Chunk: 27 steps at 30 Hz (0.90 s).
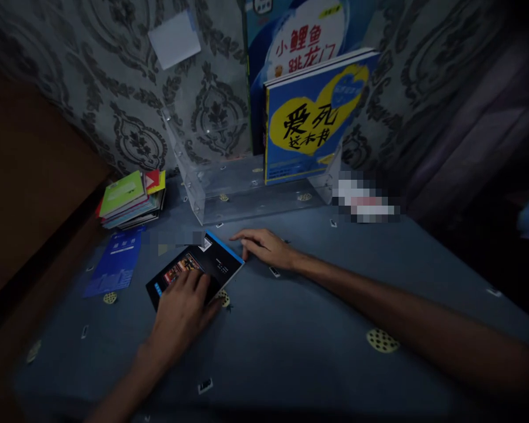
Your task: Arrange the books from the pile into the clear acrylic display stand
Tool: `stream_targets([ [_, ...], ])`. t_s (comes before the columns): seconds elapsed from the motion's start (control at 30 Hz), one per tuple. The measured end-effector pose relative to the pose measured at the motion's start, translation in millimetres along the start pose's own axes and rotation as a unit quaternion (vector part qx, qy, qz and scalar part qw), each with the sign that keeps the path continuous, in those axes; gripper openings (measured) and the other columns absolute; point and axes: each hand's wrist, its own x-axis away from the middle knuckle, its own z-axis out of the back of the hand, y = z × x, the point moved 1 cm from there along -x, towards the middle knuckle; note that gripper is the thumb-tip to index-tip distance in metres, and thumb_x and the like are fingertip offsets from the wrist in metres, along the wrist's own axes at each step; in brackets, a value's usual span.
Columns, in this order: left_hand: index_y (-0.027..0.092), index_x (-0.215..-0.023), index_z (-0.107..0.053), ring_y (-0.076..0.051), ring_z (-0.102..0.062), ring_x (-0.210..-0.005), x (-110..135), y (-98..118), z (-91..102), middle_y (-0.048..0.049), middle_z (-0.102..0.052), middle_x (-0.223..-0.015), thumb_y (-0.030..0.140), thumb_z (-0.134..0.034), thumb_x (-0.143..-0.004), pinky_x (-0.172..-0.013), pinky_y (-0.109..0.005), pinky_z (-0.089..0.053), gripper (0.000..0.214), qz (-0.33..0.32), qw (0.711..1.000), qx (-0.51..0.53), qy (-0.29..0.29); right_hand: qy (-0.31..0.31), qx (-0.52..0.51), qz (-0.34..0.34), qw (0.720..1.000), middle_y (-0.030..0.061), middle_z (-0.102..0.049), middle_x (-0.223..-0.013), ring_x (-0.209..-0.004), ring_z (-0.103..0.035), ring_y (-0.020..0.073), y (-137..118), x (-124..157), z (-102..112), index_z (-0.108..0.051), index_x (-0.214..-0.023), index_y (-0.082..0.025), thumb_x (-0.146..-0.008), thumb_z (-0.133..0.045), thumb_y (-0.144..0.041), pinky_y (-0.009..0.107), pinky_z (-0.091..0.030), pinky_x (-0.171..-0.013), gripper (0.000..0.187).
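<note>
A dark booklet (203,264) with a blue edge lies flat on the blue-grey patterned cloth (317,329). My left hand (183,308) rests on its near half, fingers spread flat. My right hand (264,247) reaches in from the right, fingers stretched out, fingertips touching the booklet's far right edge. Behind them stands a clear acrylic book holder (229,182) with two upright books: a blue one with a yellow heart (311,120) in front and a taller blue-and-white one (300,41) behind.
A stack of thin colourful booklets (130,200) sits at the left near the wall. A blue leaflet (114,261) lies flat in front of it. A white note (174,38) hangs on the patterned wall. A brown panel borders the left side.
</note>
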Motion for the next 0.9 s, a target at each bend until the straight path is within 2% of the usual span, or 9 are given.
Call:
stream_targets([
  [0.07, 0.018, -0.109, -0.064, -0.028, -0.063, -0.103, -6, 12, -1.4, -0.0113, -0.067, -0.109, 0.034, -0.056, -0.093, -0.078, -0.038, -0.057, 0.024, -0.002, 1.000, -0.015, -0.008, 0.010, -0.003, -0.007, 1.000, 0.0005, -0.071, -0.071, -0.070, -0.064, 0.0154, 0, 0, 0, -0.066, -0.119, -0.015, -0.094, -0.042, -0.019, 0.029, -0.046, -0.073, 0.035],
  [0.17, 0.018, -0.104, -0.067, -0.027, -0.064, -0.102, -11, 19, -2.4, -0.0121, -0.068, -0.110, 0.028, -0.051, -0.096, -0.071, -0.034, -0.057, 0.021, 0.002, 0.999, -0.034, -0.025, 0.018, -0.010, -0.011, 1.000, 0.0015, -0.071, -0.073, -0.072, -0.065, 0.0156, 1, 0, 0, -0.065, -0.120, -0.014, -0.093, -0.043, -0.018, 0.029, -0.046, -0.073, 0.035],
  [0.37, 0.014, -0.117, -0.066, -0.030, -0.066, -0.102, -12, 16, -2.5, -0.0153, -0.069, -0.114, 0.025, -0.047, -0.097, -0.068, -0.036, -0.059, 0.030, -0.009, 0.999, -0.043, -0.024, 0.041, -0.024, -0.007, 0.999, 0.0012, -0.070, -0.072, -0.066, -0.061, 0.0140, 1, 1, 1, -0.065, -0.118, -0.014, -0.093, -0.043, -0.019, 0.028, -0.045, -0.069, 0.033],
  [0.5, 0.013, -0.119, -0.066, -0.029, -0.067, -0.100, -11, 17, -2.6, -0.0159, -0.069, -0.114, 0.023, -0.046, -0.097, -0.067, -0.035, -0.059, 0.031, -0.015, 0.999, -0.045, -0.023, 0.059, -0.026, -0.003, 0.998, -0.0003, -0.068, -0.070, -0.059, -0.055, 0.0120, 1, 1, 1, -0.065, -0.116, -0.014, -0.093, -0.044, -0.020, 0.026, -0.042, -0.062, 0.033],
  [0.9, 0.016, -0.124, -0.063, -0.027, -0.066, -0.104, -12, 14, -0.7, -0.0135, -0.067, -0.120, 0.016, -0.046, -0.096, -0.064, -0.031, -0.057, 0.033, -0.004, 0.997, -0.044, -0.057, 0.083, -0.027, 0.028, 0.996, 0.0013, -0.072, -0.077, -0.067, -0.061, 0.0135, 3, 3, 0, -0.065, -0.115, -0.015, -0.092, -0.043, -0.017, 0.029, -0.047, -0.070, 0.031],
])
